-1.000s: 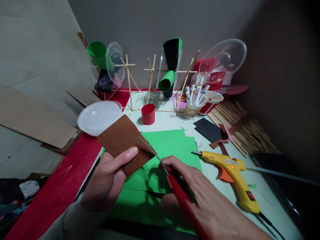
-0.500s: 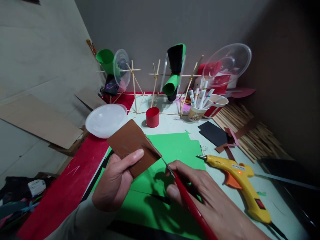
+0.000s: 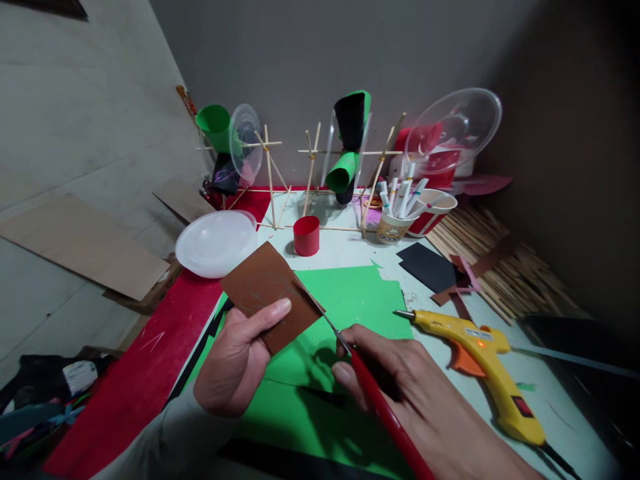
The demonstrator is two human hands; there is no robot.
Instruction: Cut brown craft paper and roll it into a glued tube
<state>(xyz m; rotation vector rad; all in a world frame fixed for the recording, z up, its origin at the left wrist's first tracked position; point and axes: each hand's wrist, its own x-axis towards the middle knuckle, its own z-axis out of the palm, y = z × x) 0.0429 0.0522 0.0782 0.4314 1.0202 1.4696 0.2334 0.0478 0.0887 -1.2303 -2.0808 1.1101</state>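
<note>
Left hand (image 3: 235,363) pinches brown paper sheet (image 3: 270,293), thumb on top. Right hand (image 3: 415,400) grips red-handled scissors (image 3: 373,393); blades thin, handle loops cut off below.

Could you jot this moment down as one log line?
left hand: holds brown sheet | right hand: red-handled scissors, blades at sheet edge | under: green paper | right: glue gun

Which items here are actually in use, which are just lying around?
In use: brown sheet held by left hand; red-handled scissors in right hand, blades at the sheet's edge.

Lying about: green sheet, yellow glue gun, red cup, white bowl, marker cup.
</note>
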